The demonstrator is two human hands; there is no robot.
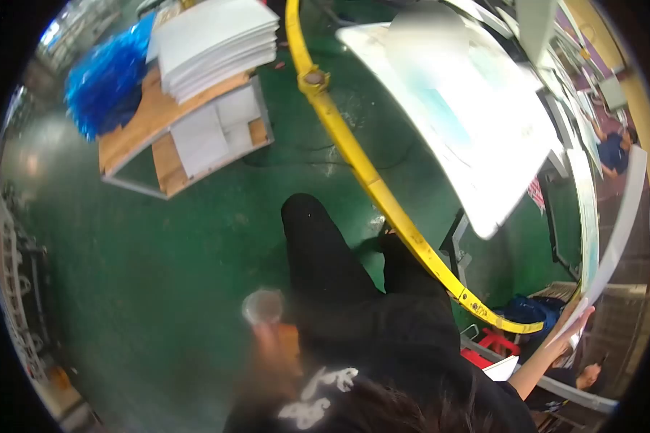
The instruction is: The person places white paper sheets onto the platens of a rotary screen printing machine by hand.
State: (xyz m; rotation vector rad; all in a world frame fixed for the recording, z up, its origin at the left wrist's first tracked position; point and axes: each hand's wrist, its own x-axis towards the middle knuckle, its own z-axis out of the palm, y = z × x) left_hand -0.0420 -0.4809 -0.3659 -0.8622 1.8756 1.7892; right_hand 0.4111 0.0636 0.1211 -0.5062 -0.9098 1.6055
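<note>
Leftmost, one crumpled blue plastic bundle [107, 76] lies at the edge of one wooden pallet [144, 119] on the green floor [159, 274]. One tall stack of white sheets [217, 43] sits on that pallet, with two loose white sheets beside it. Lower down, the left hand [267, 343], blurred, closes around one clear plastic cup [263, 306], held upright near the person's black trouser leg [325, 260]. One yellow curved metal rail [368, 173] crosses the middle. Further right, the right hand [574, 317] pinches the lower edge of one large, thin white sheet [617, 231], which rises upward, slightly bowed. Another person sits far right.
</note>
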